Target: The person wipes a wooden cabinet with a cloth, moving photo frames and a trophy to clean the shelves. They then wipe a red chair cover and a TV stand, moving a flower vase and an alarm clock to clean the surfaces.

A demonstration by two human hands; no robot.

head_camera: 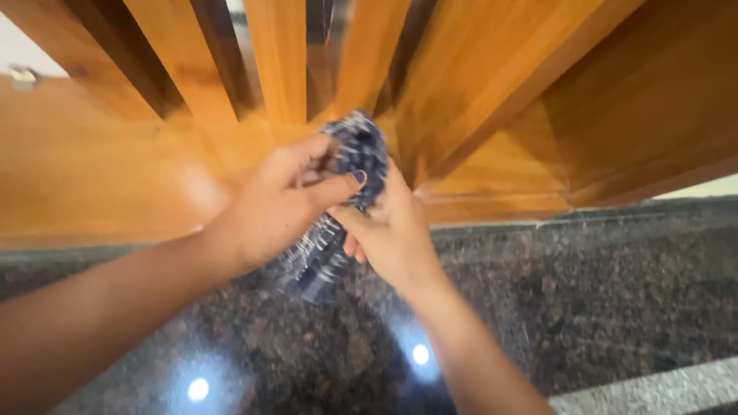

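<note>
So I've got both hands on this blue-and-white patterned cloth point(350, 200), bunched up in front of me at about the middle of the view. My left hand point(280, 204) is curled around the upper part of it, thumb pressed across the front of the fabric (purple polish on the thumbnail point(358, 177), if anyone cares) and the other fingers wrapped round the back, so that hand is pretty much closed on the cloth. My right hand point(388, 230) comes in from below and to the right, fingers folded in against the cloth's lower side, pinching it too; I can't see exactly how much of it is tucked inside that palm. The top of the cloth pokes up above both hands as a rounded wad, and a loose tail hangs down under my left hand. All of this is held up in the air over a dark speckled polished stone floor point(600, 307), which has a few bright light spots reflecting on it. Right behind the cloth there's glossy orange-brown wooden panelling point(92, 169) with upright wooden slats point(277, 54) fanning out above it. A pale strip point(661, 392) crosses the floor at the bottom right corner.
</note>
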